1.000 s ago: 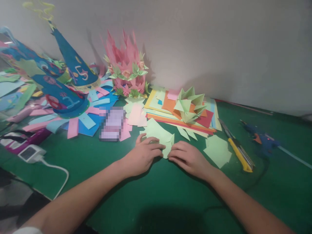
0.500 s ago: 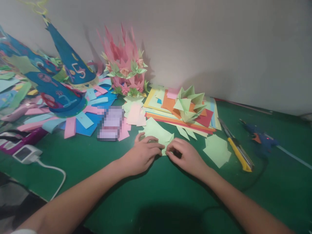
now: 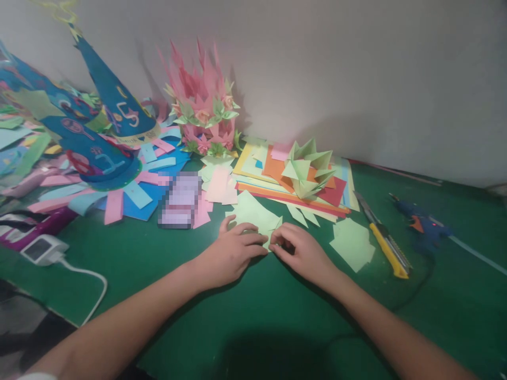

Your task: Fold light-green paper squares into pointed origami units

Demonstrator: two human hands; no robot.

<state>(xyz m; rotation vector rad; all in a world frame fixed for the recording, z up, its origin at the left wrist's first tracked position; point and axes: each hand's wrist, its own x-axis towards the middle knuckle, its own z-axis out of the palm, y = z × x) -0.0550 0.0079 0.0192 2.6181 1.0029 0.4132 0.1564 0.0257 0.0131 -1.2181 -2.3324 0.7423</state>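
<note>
A light green sheet of paper [image 3: 253, 210] lies on the green tabletop in front of me, with a small folded corner near my right fingers. My left hand [image 3: 233, 250] rests over its near left side, the index fingertip pressing the small paper part and the outer fingers spread; its thumb is hidden. Close beside it, my right hand [image 3: 299, 248] pinches the near edge of this paper between thumb and index finger. The fingertips of both hands almost meet. What lies beneath the left palm cannot be seen.
Beyond my hands lies a stack of coloured paper [image 3: 245, 174] bearing a folded green paper crown [image 3: 309, 171]. Green pieces [image 3: 354, 245], a yellow utility knife [image 3: 384, 245] and a blue glue gun [image 3: 425, 224] are right. Left are a blurred phone [image 3: 180, 200], cone hats [image 3: 106, 84] and a pink paper crown [image 3: 204, 100].
Both hands stay over the paper. My left fingertips have edged slightly right, and the right fingers have shifted a little. Nothing else has visibly moved.
</note>
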